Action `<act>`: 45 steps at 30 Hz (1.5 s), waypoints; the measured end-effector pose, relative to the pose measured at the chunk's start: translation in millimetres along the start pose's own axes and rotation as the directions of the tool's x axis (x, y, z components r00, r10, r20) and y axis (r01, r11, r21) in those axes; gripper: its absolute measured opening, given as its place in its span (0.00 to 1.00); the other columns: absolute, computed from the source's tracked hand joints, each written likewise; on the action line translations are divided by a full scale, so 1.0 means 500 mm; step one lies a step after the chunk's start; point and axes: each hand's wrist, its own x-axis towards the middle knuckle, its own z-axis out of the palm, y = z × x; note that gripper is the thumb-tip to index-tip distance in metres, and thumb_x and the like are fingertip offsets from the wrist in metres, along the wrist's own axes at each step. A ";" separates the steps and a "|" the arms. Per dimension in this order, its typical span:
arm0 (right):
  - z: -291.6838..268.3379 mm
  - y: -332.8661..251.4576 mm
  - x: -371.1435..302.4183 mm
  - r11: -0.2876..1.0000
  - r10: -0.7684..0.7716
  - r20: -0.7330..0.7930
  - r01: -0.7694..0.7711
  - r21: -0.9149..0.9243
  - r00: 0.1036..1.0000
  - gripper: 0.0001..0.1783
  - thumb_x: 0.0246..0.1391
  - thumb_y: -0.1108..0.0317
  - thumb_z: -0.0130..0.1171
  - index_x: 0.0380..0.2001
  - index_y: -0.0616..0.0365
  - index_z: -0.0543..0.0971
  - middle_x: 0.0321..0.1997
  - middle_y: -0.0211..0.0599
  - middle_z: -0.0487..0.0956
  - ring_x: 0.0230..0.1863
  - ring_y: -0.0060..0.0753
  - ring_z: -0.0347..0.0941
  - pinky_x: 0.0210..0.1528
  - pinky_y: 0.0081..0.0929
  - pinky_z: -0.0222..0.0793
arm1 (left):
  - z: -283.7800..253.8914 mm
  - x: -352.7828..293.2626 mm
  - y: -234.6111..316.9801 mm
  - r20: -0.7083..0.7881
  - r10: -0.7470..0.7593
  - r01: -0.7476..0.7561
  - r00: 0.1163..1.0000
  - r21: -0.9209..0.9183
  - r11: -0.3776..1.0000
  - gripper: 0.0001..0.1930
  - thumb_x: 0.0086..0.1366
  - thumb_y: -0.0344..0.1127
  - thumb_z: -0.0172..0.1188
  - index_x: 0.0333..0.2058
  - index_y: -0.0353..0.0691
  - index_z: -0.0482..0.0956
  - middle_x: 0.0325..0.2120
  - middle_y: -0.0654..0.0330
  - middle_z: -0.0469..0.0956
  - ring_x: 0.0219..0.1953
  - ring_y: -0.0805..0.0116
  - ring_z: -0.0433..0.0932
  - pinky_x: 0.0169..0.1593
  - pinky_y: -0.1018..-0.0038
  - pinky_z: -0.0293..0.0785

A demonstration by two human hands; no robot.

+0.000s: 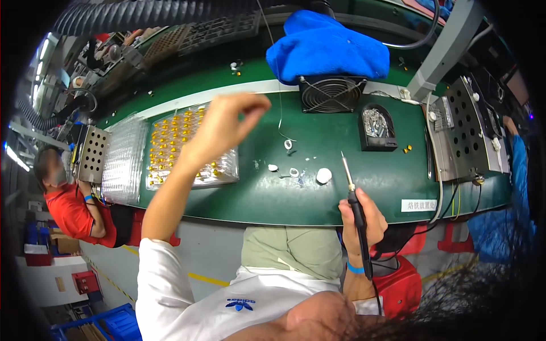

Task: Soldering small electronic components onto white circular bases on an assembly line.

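Observation:
My right hand grips a black-handled soldering iron like a pen near the table's front edge, its bare metal tip pointing up and away from me. My left hand is raised above the right side of a clear plastic tray holding rows of small gold-coloured parts. Its fingers are curled together; whatever they hold, if anything, does not show. Right of that hand a thin wire hangs down to the green tabletop. Small white ring-shaped pieces and a round white piece lie between my hands.
Stacked clear trays stand at left. Behind the work area are a black fan, a blue cloth and a black bin of small metal parts. A perforated metal box stands right. A person in red sits at left.

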 end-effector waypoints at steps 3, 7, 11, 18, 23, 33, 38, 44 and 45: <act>0.007 0.000 0.006 1.000 -0.007 0.020 0.006 0.018 1.000 0.22 0.53 0.73 0.74 0.51 0.69 0.80 0.28 0.43 0.85 0.29 0.36 0.84 0.37 0.28 0.80 | 0.038 -0.078 0.070 0.156 0.064 -0.063 0.986 -0.016 0.998 0.11 0.62 0.23 0.67 0.43 0.34 0.85 0.41 0.51 0.86 0.42 0.53 0.86 0.46 0.65 0.82; 0.007 0.004 0.001 1.000 -0.026 0.036 0.026 0.012 0.999 0.23 0.53 0.72 0.75 0.51 0.69 0.80 0.28 0.43 0.85 0.28 0.36 0.84 0.36 0.28 0.80 | 0.115 -0.120 0.080 0.115 0.137 -0.135 0.984 -0.026 0.990 0.11 0.59 0.24 0.70 0.42 0.35 0.85 0.40 0.54 0.86 0.44 0.54 0.83 0.47 0.64 0.81; 0.010 0.013 0.000 0.996 -0.070 0.022 0.068 0.050 0.997 0.24 0.61 0.67 0.69 0.56 0.68 0.77 0.28 0.42 0.86 0.24 0.30 0.81 0.32 0.24 0.77 | 0.147 -0.128 0.084 0.058 0.197 -0.195 0.979 -0.039 0.980 0.11 0.57 0.21 0.70 0.39 0.35 0.85 0.37 0.56 0.85 0.43 0.58 0.83 0.47 0.67 0.81; 0.020 0.014 0.001 0.999 -0.037 0.091 0.034 0.033 0.995 0.16 0.68 0.64 0.62 0.53 0.62 0.76 0.34 0.41 0.88 0.19 0.25 0.73 0.26 0.20 0.70 | 0.182 -0.116 0.115 -0.124 0.119 -0.154 0.985 -0.323 0.934 0.09 0.57 0.20 0.70 0.36 0.34 0.84 0.36 0.55 0.84 0.32 0.66 0.84 0.35 0.73 0.82; 0.038 0.008 0.020 0.997 -0.057 0.234 0.045 0.055 0.971 0.15 0.61 0.76 0.66 0.49 0.62 0.75 0.50 0.51 0.86 0.40 0.40 0.81 0.40 0.28 0.75 | 0.194 -0.124 0.106 -0.117 0.101 -0.135 0.988 -0.337 0.932 0.09 0.56 0.19 0.70 0.36 0.35 0.84 0.36 0.55 0.84 0.33 0.66 0.84 0.36 0.73 0.83; 0.034 -0.019 0.023 0.942 -0.113 0.354 0.213 -0.259 0.929 0.21 0.50 0.82 0.69 0.49 0.61 0.83 0.49 0.43 0.86 0.37 0.41 0.76 0.43 0.35 0.75 | 0.101 -0.156 0.074 -0.160 0.239 -0.257 0.958 -0.101 0.961 0.11 0.57 0.24 0.70 0.40 0.38 0.83 0.39 0.54 0.83 0.41 0.52 0.82 0.44 0.64 0.80; 0.038 0.000 0.019 0.971 -0.183 0.265 0.216 -0.101 0.947 0.22 0.52 0.84 0.67 0.51 0.64 0.78 0.55 0.49 0.85 0.38 0.45 0.77 0.42 0.35 0.75 | -0.091 -0.194 -0.078 -0.302 -0.082 0.155 0.950 0.227 0.962 0.08 0.62 0.21 0.66 0.41 0.32 0.85 0.36 0.50 0.86 0.38 0.54 0.85 0.43 0.66 0.80; 0.032 0.006 0.006 0.980 -0.169 0.234 0.188 -0.059 0.957 0.21 0.52 0.85 0.67 0.51 0.65 0.78 0.54 0.51 0.85 0.38 0.45 0.78 0.39 0.32 0.76 | -0.147 -0.233 -0.182 -0.168 -0.186 0.229 0.968 0.298 0.927 0.09 0.62 0.22 0.66 0.41 0.32 0.84 0.36 0.50 0.85 0.37 0.55 0.85 0.44 0.67 0.80; 0.031 0.004 0.007 0.982 -0.161 0.243 0.181 -0.062 0.957 0.22 0.52 0.86 0.67 0.51 0.65 0.78 0.54 0.51 0.85 0.38 0.45 0.78 0.39 0.32 0.76 | -0.142 -0.236 -0.179 -0.176 -0.176 0.221 0.968 0.283 0.933 0.09 0.61 0.22 0.67 0.41 0.32 0.84 0.37 0.50 0.85 0.38 0.54 0.85 0.44 0.66 0.80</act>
